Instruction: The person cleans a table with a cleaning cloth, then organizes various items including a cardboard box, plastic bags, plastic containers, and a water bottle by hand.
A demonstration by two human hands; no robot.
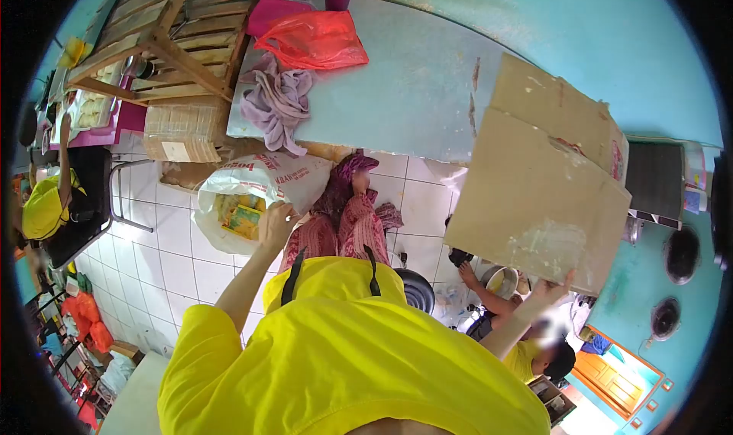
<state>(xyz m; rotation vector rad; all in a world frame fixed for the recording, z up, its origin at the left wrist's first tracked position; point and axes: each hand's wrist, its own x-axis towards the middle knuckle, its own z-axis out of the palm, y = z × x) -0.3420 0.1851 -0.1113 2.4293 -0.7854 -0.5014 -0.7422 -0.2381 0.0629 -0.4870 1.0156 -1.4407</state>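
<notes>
Our left hand (275,225), left of the frame's centre, rests with its fingers curled on the rim of a white plastic bag (252,187), closed on the bag's edge; the bag sits open on the tiled floor (175,259), and inside it we see yellow and green packets (240,215). Our right hand (551,288), at the lower right, is raised and grips the lower edge of a large sheet of cardboard (538,191), fingers clamped on it, the sheet filling the right of the frame in front of the turquoise wall (611,46). Between our arms lies the yellow shirt (336,359) we wear, filling the bottom centre. Just beyond the bag, at the frame's centre, a person in a patterned reddish garment (343,225) sits on the floor. Above them runs a pale blue surface (412,84), carrying a lilac cloth (279,103) that hangs over its near edge and a red plastic bag (313,42) behind it. At the upper left stands a wooden slatted frame (164,34). Below the cardboard, at the lower right, another person in a yellow top (523,351) reaches one arm upward. At the far left edge a further person in yellow (42,206) stands by a dark table (84,198).
</notes>
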